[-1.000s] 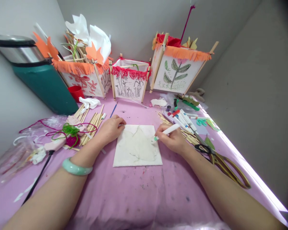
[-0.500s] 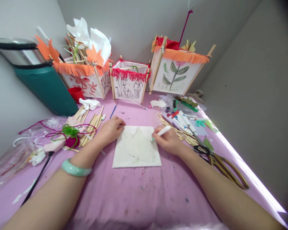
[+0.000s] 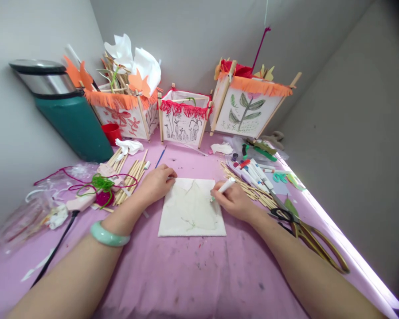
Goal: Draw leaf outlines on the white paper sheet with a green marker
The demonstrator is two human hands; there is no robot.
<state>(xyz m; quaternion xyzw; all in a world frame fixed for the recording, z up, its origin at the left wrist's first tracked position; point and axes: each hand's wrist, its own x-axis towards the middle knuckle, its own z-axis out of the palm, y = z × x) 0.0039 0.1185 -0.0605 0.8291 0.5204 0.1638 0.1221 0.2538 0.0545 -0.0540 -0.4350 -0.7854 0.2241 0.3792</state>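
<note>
A white square sheet (image 3: pixel 189 212) with faint green and brownish lines lies flat before me. My left hand (image 3: pixel 159 180) has its fingers curled at the sheet's upper left corner, seemingly holding it down; a pale green bangle (image 3: pixel 109 234) circles that wrist. At the sheet's right edge my right hand (image 3: pixel 234 199) is closed around a white marker pen (image 3: pixel 226 184), slanted, its green tip close to the sheet. Whether the tip touches cannot be made out.
Thin sticks (image 3: pixel 131 181), yarn (image 3: pixel 103 199) and a blue brush (image 3: pixel 160 157) lie to the left. Markers (image 3: pixel 257 173), more sticks and large scissors (image 3: pixel 314 241) lie right. Behind stand a green bottle (image 3: pixel 75 126) and several decorated stick-framed boxes (image 3: pixel 182 124).
The view has shifted a little, so everything appears slightly lower and further right. The marker's tip sits a bit lower beside the sheet's right edge. Both hands keep their hold.
</note>
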